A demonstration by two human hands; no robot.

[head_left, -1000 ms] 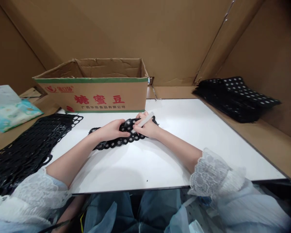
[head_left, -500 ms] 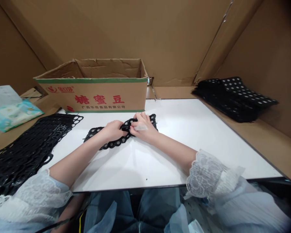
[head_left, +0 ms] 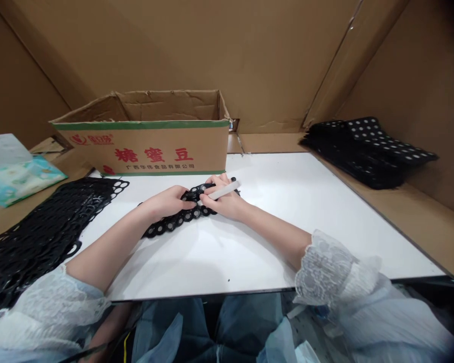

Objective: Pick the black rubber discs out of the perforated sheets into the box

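Observation:
A black sheet full of round holes [head_left: 169,223] lies bunched on the white tabletop in front of me. My left hand [head_left: 167,202] is closed on its upper middle part, thumb and fingers pinching the material. Just to the right, my right hand [head_left: 227,205] is closed round a slim white pen-like stick [head_left: 224,190], held slantwise with its lower end at the sheet. Both hands hide part of the sheet, and the stick's tip is too small to make out.
An open cardboard box [head_left: 144,146] stands behind the hands. More black holed sheets [head_left: 41,227] lie at the left, with a tissue pack [head_left: 18,179] beyond them. A dark stack of dotted sheets [head_left: 363,156] sits at the right. Cardboard walls [head_left: 265,65] enclose the table [head_left: 306,201].
My left hand has shifted slightly left. The white stick in my right hand has swung up and now shows more of its length. The black sheet has been turned and bunched a little differently.

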